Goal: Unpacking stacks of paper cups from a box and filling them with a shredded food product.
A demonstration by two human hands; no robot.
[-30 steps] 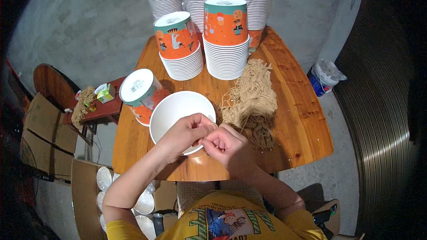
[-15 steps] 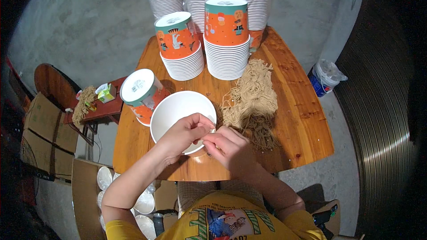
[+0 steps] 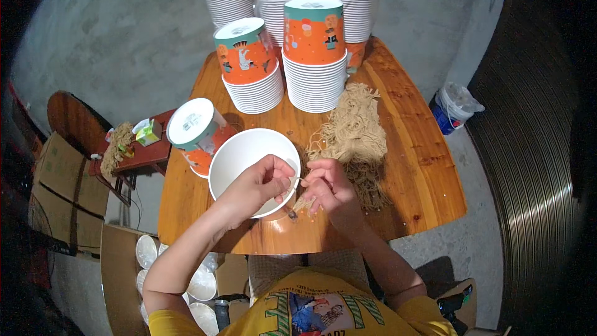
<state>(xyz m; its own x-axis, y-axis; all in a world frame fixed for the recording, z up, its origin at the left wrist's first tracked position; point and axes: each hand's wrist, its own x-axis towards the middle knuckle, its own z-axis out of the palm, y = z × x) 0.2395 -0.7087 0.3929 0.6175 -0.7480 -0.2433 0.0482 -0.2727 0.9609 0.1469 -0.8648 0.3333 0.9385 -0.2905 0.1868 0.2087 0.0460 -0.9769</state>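
My left hand (image 3: pixel 264 185) is over the near right rim of a large white paper tub (image 3: pixel 235 152), thumb and fingers pinched on a thin beige cord. My right hand (image 3: pixel 331 191) is just to its right, fingers bent and pinching the same cord between the two hands. A few loose beige strands (image 3: pixel 303 204) dangle below the right fingers. Right of the tub lies a heap of beige cords (image 3: pixel 356 126), with darker brown cords (image 3: pixel 368 183) at its near end. What sits at the tub's bottom is partly hidden by my left hand.
Upside-down orange and green paper tubs (image 3: pixel 314 31) stand in stacks at the back of the wooden table (image 3: pixel 416 180). A shorter stack (image 3: pixel 194 126) is at the left. A red bench (image 3: pixel 140 157) and a cardboard box (image 3: pixel 118 261) are left; a bucket (image 3: pixel 449 112) is right.
My right hand has drawn away from the left, to the right, and its fingers have spread a little. A cord and dangling strands now show between the hands. The left hand has barely moved.
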